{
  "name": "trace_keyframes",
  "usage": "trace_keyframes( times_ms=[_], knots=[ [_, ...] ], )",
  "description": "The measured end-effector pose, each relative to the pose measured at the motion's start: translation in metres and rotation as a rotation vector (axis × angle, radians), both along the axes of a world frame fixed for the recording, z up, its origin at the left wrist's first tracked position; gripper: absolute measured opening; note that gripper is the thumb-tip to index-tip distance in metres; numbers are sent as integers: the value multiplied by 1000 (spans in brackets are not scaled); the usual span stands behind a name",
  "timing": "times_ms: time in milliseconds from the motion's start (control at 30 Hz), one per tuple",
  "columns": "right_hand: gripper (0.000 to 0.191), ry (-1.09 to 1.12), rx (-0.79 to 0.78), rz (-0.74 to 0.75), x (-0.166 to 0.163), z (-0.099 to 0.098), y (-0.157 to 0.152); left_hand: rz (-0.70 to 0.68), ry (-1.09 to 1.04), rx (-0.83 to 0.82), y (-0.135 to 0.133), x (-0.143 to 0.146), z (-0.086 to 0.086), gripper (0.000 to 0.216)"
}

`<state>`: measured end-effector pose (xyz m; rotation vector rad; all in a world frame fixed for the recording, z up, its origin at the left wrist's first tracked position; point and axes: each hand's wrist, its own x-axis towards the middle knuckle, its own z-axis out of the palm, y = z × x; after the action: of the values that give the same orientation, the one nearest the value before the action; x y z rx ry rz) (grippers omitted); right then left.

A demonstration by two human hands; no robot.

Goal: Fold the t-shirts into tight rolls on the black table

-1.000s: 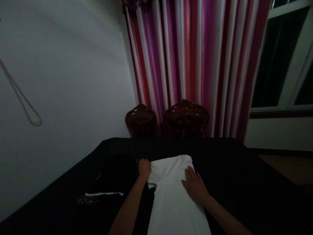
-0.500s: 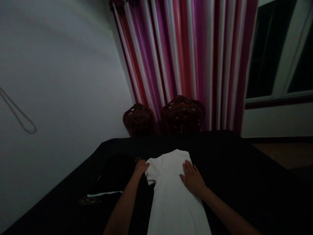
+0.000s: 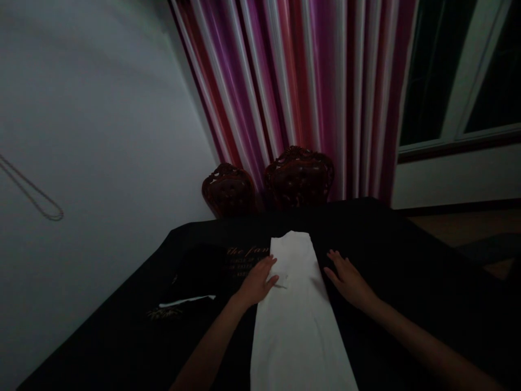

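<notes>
A white T-shirt (image 3: pixel 299 320) lies lengthwise in front of me on a dark-covered table (image 3: pixel 391 260), its sides folded in to a long narrow strip. My left hand (image 3: pixel 258 281) is at the shirt's left edge, fingers apart, with the fingertips on or just over the cloth. To the right of the shirt, my right hand (image 3: pixel 348 279) hovers with fingers spread and holds nothing. The near end of the shirt runs out of the bottom of the view.
Left of the shirt lies a dark folded cloth pile (image 3: pixel 195 277) with a white edge. Gold lettering (image 3: pixel 248 252) shows on the table cover. Two carved chairs (image 3: pixel 299 176) stand behind the table, before a striped curtain (image 3: pixel 301 81). A cord loop (image 3: pixel 52 214) hangs on the left wall.
The left sleeve, held by my left hand before, is now folded inward over the shirt, and that hand has let go. My right hand has lifted off the shirt and moved right.
</notes>
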<state>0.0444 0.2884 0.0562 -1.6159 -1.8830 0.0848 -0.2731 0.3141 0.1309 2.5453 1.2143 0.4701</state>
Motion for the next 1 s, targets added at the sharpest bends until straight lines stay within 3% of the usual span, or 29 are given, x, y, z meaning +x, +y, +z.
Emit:
trace_keyframes(
  times_ms=[167, 267, 367, 467, 667, 767, 867, 933, 1000],
  knots=[
    [61, -169, -72, 178, -25, 14, -66, -72, 143, -7, -30, -8, -40, 55],
    [62, -250, -61, 334, -42, 15, -100, -103, 190, 8, -31, -12, -44, 52],
    [65, -296, -66, 425, -50, 11, -114, -123, 223, 41, -34, -18, -43, 51],
    [67, -316, -67, 368, -59, 12, -93, -114, 245, 91, -41, -22, -44, 50],
    [60, -392, -102, 301, -98, 33, -7, -110, 298, 127, -46, -19, -42, 49],
    [60, -400, -178, 281, -104, 36, 3, -115, 323, 102, -70, -30, -31, 49],
    [66, -384, -168, 328, -91, 41, -33, -189, 356, 58, -120, -56, -23, 56],
    [69, -342, -152, 471, -74, 45, -81, -272, 387, 70, -159, -76, -28, 71],
    [71, -289, -177, 653, -57, 47, -140, -349, 419, 192, -193, -93, -42, 80]
  ],
)
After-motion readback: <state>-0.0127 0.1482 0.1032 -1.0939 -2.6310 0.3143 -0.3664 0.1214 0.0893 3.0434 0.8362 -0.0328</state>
